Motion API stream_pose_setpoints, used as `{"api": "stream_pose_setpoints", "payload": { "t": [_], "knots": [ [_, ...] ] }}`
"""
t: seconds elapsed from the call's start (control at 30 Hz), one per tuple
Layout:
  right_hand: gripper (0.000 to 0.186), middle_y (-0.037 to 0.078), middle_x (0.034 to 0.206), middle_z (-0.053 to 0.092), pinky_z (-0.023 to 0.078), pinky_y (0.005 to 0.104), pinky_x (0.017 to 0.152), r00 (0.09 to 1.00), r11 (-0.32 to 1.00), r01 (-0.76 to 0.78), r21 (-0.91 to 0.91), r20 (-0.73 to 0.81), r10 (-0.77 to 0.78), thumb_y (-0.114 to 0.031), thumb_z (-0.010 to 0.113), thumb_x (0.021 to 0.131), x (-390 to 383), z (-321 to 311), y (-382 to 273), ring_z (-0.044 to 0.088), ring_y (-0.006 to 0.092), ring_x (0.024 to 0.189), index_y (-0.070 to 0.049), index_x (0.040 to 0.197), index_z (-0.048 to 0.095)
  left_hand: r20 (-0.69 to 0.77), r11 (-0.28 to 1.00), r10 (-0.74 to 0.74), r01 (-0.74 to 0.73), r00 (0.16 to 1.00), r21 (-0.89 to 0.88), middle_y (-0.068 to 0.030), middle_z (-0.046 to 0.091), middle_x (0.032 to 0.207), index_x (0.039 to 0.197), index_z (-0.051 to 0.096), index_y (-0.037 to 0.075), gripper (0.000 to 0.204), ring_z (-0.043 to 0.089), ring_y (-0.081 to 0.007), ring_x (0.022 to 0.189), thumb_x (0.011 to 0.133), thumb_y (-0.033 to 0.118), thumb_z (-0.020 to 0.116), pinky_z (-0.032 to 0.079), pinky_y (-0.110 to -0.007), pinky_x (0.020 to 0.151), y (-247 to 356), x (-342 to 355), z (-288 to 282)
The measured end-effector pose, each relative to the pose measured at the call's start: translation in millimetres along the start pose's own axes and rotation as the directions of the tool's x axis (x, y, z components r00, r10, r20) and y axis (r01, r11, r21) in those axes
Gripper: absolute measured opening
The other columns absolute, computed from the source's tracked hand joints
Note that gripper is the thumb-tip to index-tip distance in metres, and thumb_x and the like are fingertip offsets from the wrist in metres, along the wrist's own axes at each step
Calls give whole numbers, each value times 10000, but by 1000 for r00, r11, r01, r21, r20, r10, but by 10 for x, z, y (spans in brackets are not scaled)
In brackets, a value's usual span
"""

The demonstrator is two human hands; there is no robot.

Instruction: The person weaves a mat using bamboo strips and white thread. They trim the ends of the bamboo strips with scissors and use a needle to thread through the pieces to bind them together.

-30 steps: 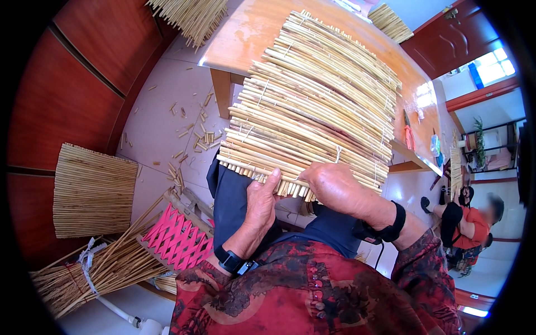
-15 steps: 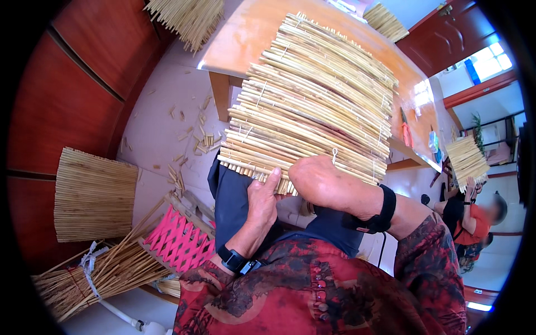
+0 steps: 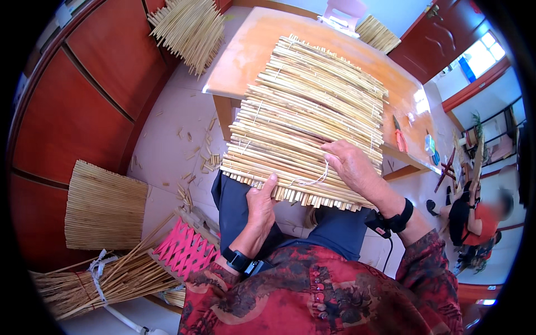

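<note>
A mat of pale reed sticks (image 3: 304, 111), tied with white cord in rows, lies across my lap and the orange table's top. My left hand (image 3: 259, 201) grips the mat's near edge, thumb on top. My right hand (image 3: 349, 164) is over the middle right of the mat, fingers bent and pinched on a loose white cord (image 3: 307, 181), which loops down toward the near edge.
Pliers (image 3: 399, 137) lie at the right of the table (image 3: 405, 95). Stick bundles (image 3: 184, 30) (image 3: 89, 285), another mat (image 3: 106, 206), a pink-laced stool (image 3: 184, 245) and floor offcuts are to the left. At right a co-worker in orange (image 3: 480, 223) holds a mat (image 3: 477, 159).
My right hand has risen from the mat's near edge to higher up at the right, and the loose cord now shows. My left hand stays at the edge. The view has shifted slightly.
</note>
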State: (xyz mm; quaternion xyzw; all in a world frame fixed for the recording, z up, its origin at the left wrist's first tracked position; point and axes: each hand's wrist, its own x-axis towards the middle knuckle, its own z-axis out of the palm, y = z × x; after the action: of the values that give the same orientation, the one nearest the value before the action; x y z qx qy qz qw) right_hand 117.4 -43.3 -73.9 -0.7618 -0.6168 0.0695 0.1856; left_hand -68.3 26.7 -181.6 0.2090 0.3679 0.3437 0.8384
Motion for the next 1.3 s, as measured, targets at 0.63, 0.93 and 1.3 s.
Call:
{"api": "stream_pose_setpoints", "payload": {
  "t": [0.63,0.93,1.3],
  "knots": [
    [345,202,1064,563,417,353,871,897,859,177,481,-438,60,-176,457,902,261,-381,-382,544,307,987,26,1181,477,407,558,668,-781,623,279,-54,627,903,958,618,-38,161,573,-99,798,816,38,608,453,-237,734,1480,-764,1109],
    [431,127,1047,586,443,323,829,890,393,365,844,-441,119,-343,438,918,-1,-612,-330,560,221,974,-10,1189,483,985,-766,162,-636,-52,92,-117,503,709,847,556,-41,263,510,-254,633,604,44,607,427,-338,576,1438,-1371,1607],
    [410,121,1061,583,438,317,844,944,192,133,972,-183,276,-315,442,917,-938,-19,-62,552,211,992,-20,1200,478,997,-708,-60,-706,44,-11,-117,583,895,972,566,-2,250,575,-234,824,747,104,552,441,-373,769,404,-1170,1161]
  ]
}}
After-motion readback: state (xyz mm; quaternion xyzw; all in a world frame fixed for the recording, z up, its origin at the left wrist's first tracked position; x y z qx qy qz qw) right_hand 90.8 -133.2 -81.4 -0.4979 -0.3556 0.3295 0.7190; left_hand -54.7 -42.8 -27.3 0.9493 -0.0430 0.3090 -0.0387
